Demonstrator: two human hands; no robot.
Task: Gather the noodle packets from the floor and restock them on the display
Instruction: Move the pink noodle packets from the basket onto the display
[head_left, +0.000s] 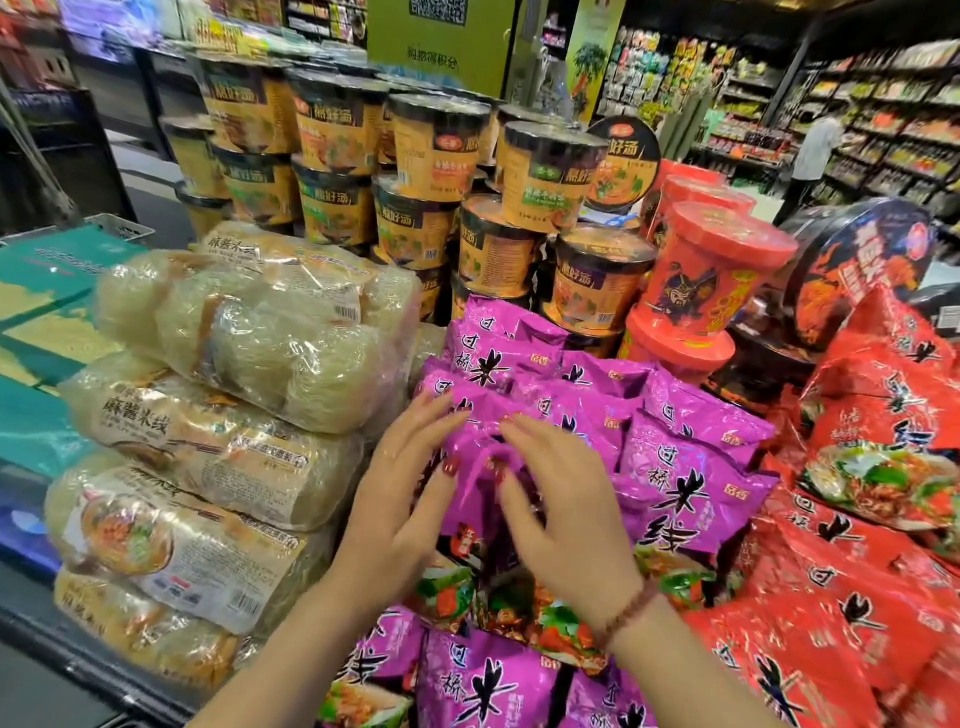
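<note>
Both hands are flat on one purple packet at the top of the purple pile. The left hand lies on its left side and the right hand on its right. The two are close together but not touching. Fingers are spread and mostly straight, with the thumbs turned in toward the middle, so we read this as pressing and smoothing, not gripping.

That suits a slippery foil bag. Pressure from both sides keeps it square while it beds into the row, and flat palms push out the trapped air that would let it slide off.

The packet goes here because the display is sorted by kind:
- clear bundles are stacked to the left;
- red packets lie to the right;
- tubs and red cups stand behind.

The purple bags overlap like shingles and lean back, so each label shows and each bag props up the next.

We judge this packet to be nearly settled. We see no packets on the floor from here, so we cannot tell how many are left to gather. The likely risk is that the top bags slide forward once the hands lift.
</note>
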